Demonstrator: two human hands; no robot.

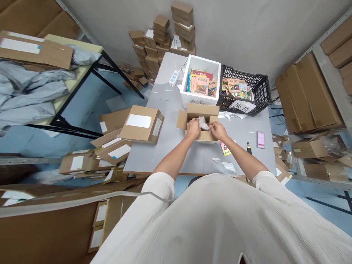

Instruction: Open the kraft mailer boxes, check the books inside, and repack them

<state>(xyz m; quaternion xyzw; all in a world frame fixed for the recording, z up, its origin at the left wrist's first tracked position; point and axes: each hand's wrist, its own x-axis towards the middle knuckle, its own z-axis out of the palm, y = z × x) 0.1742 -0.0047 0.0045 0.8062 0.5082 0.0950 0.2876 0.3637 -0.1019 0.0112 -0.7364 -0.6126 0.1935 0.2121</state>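
An open cardboard box (205, 136) stands on the grey table in front of me, its flaps spread outward. A crumpled whitish wrapped bundle (202, 123) shows inside it. My left hand (193, 128) reaches over the front left of the box, fingers curled beside the bundle; what they hold is hidden. At the front right, my right hand (218, 131) has its fingers closed on the box's edge. A yellow and pink booklet (226, 148) lies partly under my right forearm.
Behind the box stand a white foam bin (200, 99) and a black crate (260, 88), both holding books. A utility knife (249, 148) and a phone (261, 140) lie at right. A closed carton (141, 124) sits on the table's left edge. Paper scraps (228, 166) lie near the front.
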